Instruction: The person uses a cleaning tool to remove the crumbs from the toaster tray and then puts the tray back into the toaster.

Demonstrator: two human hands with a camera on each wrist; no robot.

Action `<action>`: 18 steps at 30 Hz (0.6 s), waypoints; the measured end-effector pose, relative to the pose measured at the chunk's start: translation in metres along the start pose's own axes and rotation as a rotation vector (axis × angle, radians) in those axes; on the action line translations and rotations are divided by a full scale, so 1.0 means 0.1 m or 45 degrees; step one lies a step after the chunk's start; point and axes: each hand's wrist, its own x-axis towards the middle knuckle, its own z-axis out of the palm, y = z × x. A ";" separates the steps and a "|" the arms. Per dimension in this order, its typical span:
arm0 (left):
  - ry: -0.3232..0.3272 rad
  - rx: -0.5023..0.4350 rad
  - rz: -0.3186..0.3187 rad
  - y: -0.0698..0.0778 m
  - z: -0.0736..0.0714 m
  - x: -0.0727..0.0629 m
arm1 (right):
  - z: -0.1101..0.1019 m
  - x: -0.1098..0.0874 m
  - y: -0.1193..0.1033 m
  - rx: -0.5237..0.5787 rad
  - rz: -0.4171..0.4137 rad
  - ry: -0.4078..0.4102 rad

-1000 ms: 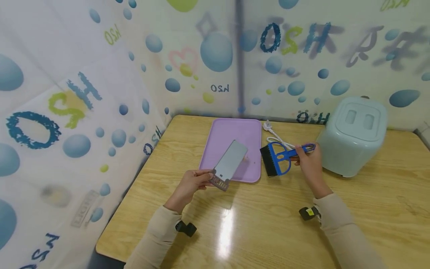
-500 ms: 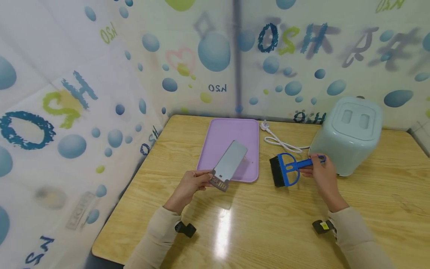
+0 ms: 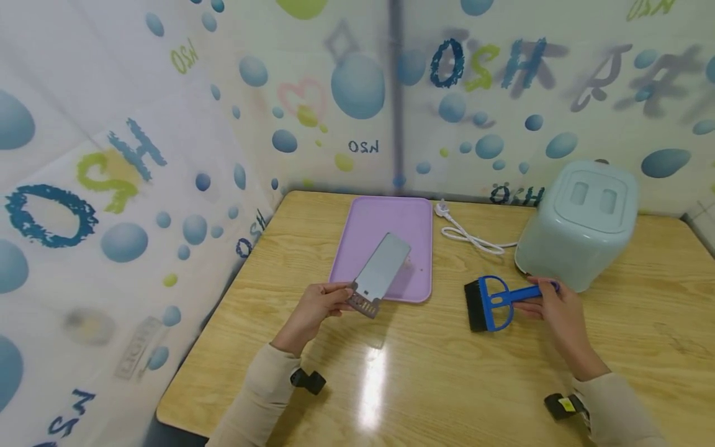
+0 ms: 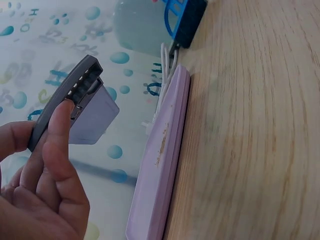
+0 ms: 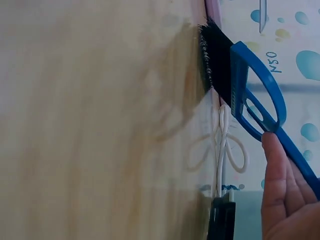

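Note:
My left hand [image 3: 314, 311] pinches the slotted grey end of a flat metal crumb tray [image 3: 385, 264], which is held tilted over the near part of a purple tray [image 3: 371, 217]. In the left wrist view, brown crumbs [image 4: 162, 145] lie on that purple tray. My right hand [image 3: 563, 318] grips the handle of a blue brush [image 3: 497, 301] with black bristles [image 5: 219, 62]. The brush is right of the purple tray and in front of the toaster, its bristles pointing left. In the right wrist view, the bristles hang close over the tabletop.
A pale green toaster [image 3: 586, 223] stands at the back right of the wooden table [image 3: 447, 385]. Its white cord [image 3: 463, 234] lies bundled between it and the purple tray, plug toward the wall. A bubble-patterned curtain [image 3: 223, 155] encloses the back and left sides.
My right hand has carried the brush rightward and nearer to me, away from the purple tray and cord. The left hand with the crumb tray has stayed almost still.

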 end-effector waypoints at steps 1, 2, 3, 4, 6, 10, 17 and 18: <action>-0.002 0.002 0.005 0.00 0.00 0.00 | -0.03 -0.02 0.00 0.010 0.006 -0.014; 0.000 0.001 0.005 0.00 0.00 -0.01 | -0.07 -0.05 0.00 0.022 0.023 -0.033; 0.004 -0.001 0.004 0.01 -0.01 -0.01 | -0.10 -0.07 -0.01 0.022 0.034 -0.045; 0.006 -0.004 0.001 0.00 0.00 -0.01 | -0.14 -0.09 -0.01 0.001 0.044 -0.058; 0.005 -0.005 0.001 0.00 0.00 -0.01 | -0.22 -0.13 -0.01 -0.091 0.065 -0.092; -0.009 -0.010 0.005 0.00 0.01 -0.01 | -0.39 -0.17 -0.03 -0.325 0.109 -0.156; -0.009 -0.012 -0.002 -0.01 0.03 -0.02 | -0.59 -0.20 0.01 -0.582 0.221 -0.319; -0.014 -0.009 0.001 -0.01 0.04 -0.02 | -0.62 -0.20 0.03 -0.617 0.218 -0.344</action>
